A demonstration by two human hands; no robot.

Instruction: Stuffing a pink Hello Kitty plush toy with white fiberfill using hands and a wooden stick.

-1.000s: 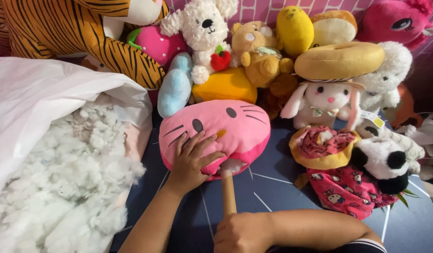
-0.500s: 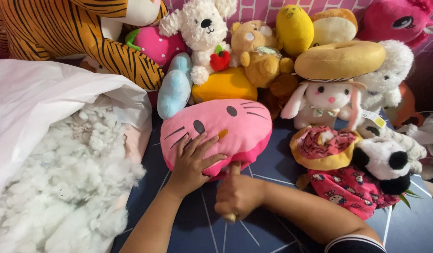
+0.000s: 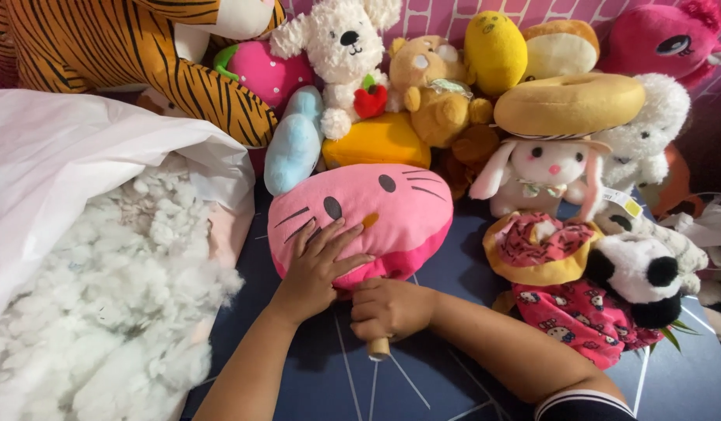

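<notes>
A pink cat-face plush cushion (image 3: 376, 210) lies on a dark blue mat (image 3: 423, 390). My left hand (image 3: 314, 269) rests flat on its front face with fingers spread. Just below the cushion's lower edge, my right hand (image 3: 388, 308) is closed around a wooden stick (image 3: 378, 348). Only the stick's blunt near end shows under my fist; its far end is hidden between my hand and the cushion.
A large white bag (image 3: 80, 156) full of white fibre stuffing (image 3: 103, 312) fills the left. A tiger plush (image 3: 142, 54), white dog plush (image 3: 341, 47), rabbit plush (image 3: 544, 171) and several other soft toys crowd the back and right.
My right hand has slid forward along the stick up to the cushion's lower edge, so much less of the stick shows. My left hand has stayed on the cushion.
</notes>
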